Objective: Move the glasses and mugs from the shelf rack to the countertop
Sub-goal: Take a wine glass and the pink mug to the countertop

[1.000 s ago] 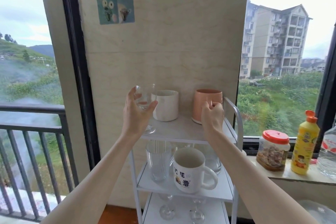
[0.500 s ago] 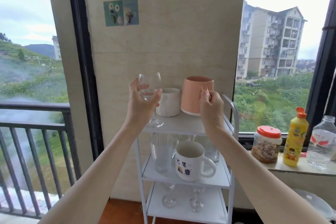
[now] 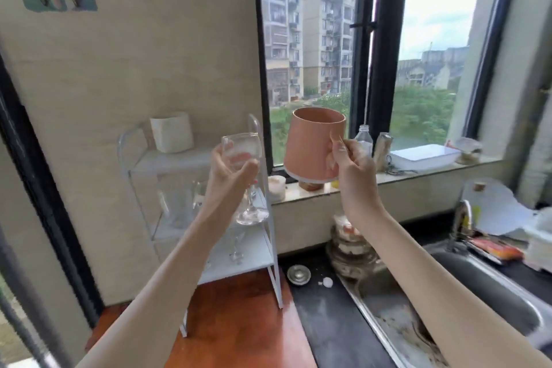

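My left hand (image 3: 228,178) grips a clear wine glass (image 3: 245,152) by its bowl, held in the air in front of the white shelf rack (image 3: 270,248). My right hand (image 3: 348,164) holds a pink mug (image 3: 310,146) by its handle, lifted to the right of the rack, in front of the window. A white mug (image 3: 172,131) stands on the rack's top shelf. Blurred tall glasses (image 3: 176,203) stand on the middle shelf, and stemmed glasses (image 3: 237,248) on the lower one. The dark countertop (image 3: 325,317) lies below right of the rack.
A steel sink (image 3: 490,302) with a tap (image 3: 461,218) fills the lower right. Stacked bowls (image 3: 351,251), a small metal lid (image 3: 298,275) and a white ball lie on the countertop. The windowsill (image 3: 418,172) holds a bottle, jars and a white tray (image 3: 424,155).
Both hands have lifted the wine glass and pink mug off the top shelf and carried them right. My view has swung right, showing the countertop and sink.
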